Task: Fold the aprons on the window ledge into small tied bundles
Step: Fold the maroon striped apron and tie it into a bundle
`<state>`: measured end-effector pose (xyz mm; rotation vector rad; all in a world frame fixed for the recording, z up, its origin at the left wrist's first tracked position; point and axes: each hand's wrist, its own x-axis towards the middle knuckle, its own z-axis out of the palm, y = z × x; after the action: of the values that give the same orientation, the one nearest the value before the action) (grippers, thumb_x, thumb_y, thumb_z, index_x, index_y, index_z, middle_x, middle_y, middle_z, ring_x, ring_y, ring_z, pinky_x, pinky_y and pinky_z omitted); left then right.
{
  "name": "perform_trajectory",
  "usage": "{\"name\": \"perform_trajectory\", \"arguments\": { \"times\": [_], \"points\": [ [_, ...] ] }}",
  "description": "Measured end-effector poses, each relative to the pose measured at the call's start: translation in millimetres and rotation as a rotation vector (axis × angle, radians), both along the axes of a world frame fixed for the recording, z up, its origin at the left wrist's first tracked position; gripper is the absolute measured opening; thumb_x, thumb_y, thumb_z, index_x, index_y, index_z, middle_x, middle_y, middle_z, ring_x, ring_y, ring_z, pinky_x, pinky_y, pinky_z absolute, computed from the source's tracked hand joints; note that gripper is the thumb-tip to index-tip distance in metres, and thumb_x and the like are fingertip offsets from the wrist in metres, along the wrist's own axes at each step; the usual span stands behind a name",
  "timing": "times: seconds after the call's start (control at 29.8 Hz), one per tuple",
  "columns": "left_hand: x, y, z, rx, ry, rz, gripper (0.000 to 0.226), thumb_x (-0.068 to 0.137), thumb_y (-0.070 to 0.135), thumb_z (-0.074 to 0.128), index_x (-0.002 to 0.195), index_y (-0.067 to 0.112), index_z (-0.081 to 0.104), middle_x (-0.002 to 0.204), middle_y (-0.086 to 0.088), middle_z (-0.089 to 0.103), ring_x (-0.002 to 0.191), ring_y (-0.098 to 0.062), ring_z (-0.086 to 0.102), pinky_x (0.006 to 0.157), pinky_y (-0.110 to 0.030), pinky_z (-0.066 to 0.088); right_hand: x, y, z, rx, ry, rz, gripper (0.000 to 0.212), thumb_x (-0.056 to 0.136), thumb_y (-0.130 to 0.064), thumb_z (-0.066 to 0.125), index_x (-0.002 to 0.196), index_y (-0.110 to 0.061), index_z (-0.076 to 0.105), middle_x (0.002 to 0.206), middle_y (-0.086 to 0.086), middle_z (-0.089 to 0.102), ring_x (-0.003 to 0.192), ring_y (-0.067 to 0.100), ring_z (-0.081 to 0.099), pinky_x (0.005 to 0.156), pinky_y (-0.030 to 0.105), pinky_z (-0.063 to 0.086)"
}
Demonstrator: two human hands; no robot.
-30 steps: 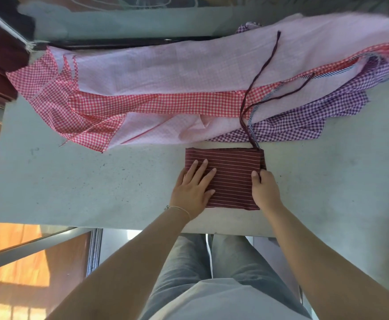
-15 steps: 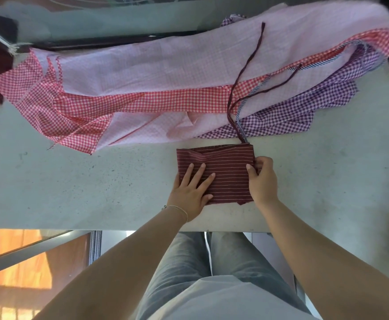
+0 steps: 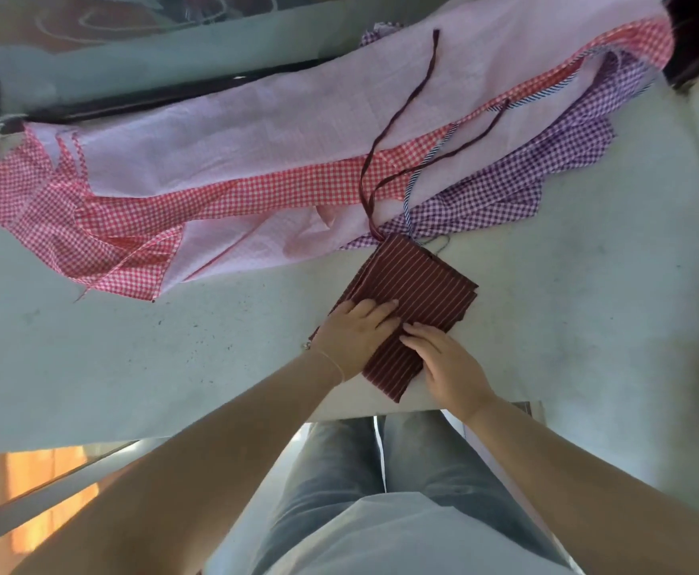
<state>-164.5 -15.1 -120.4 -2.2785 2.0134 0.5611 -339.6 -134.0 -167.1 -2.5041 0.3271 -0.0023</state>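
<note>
Here the folded maroon apron [image 3: 418,292], dark red with thin pale stripes, lies as a flat layered rectangle turned at a slant on the window ledge [image 3: 132,359], its near corner reaching the ledge's front edge. The left hand [image 3: 354,332] rests flat on the left part of the folded apron, its fingers [image 3: 375,307] straight and pressing down on the cloth, gripping nothing; a thin bracelet sits at that wrist. Just to the right of it, the right hand [image 3: 449,367] lies on the apron's near right edge with its fingers [image 3: 420,332] stretched out along the fabric, touching it rather than pinching it, the tips close to those of the left hand. From the apron's far corner two dark maroon ties [image 3: 399,118] run away over the heap behind it. That heap, beyond the folded apron, holds a red gingham apron [image 3: 103,226] at the left, a pale pink apron [image 3: 256,118] over the middle and a purple gingham apron [image 3: 518,188] at the right, with a blue-striped tie [image 3: 426,163] lying across them near the maroon ties.
</note>
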Motion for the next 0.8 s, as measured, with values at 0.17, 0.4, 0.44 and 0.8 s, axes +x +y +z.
{"name": "perform_trajectory", "arguments": {
  "times": [0.17,0.4,0.44,0.8],
  "points": [
    [64,1,-10,0.344,-0.107,-0.299,0.091,0.090,0.029,0.060,0.152,0.030,-0.007,0.160,0.005,-0.012,0.148,-0.016,-0.001,0.120,-0.038,0.007,-11,-4,-3,0.036,0.142,0.138,0.061,0.090,-0.012,0.058,0.146,-0.011,0.035,0.155,0.001,0.029,0.145,0.013,0.019,0.117,0.032,0.019],
    [86,1,-21,0.331,0.006,-0.297,0.098,0.087,0.028,0.065,0.151,0.033,-0.008,0.157,0.014,-0.016,0.145,-0.005,-0.007,0.120,-0.032,0.005,-4,10,-2,0.019,0.166,0.039,0.076,0.084,-0.044,0.055,0.149,-0.015,0.027,0.156,0.000,0.027,0.146,0.013,0.014,0.118,0.037,0.022],
    [84,0,-21,0.313,0.055,-0.253,0.093,0.087,0.028,0.064,0.152,0.033,-0.003,0.158,0.014,-0.009,0.146,-0.005,-0.002,0.121,-0.032,0.008,-3,11,-2,0.041,0.159,0.007,0.078,0.084,-0.052,0.052,0.149,-0.017,0.027,0.156,-0.002,0.026,0.145,0.012,0.014,0.118,0.037,0.020],
    [38,-36,-6,-0.002,0.646,0.991,0.033,0.094,0.045,0.050,0.085,0.013,0.053,0.076,0.001,0.059,0.077,-0.023,0.057,0.064,-0.032,0.040,43,-19,29,0.369,0.110,-0.803,0.044,0.095,-0.048,0.045,0.115,-0.013,0.062,0.100,0.001,0.067,0.089,0.019,0.063,0.070,0.023,0.043]
  ]
}}
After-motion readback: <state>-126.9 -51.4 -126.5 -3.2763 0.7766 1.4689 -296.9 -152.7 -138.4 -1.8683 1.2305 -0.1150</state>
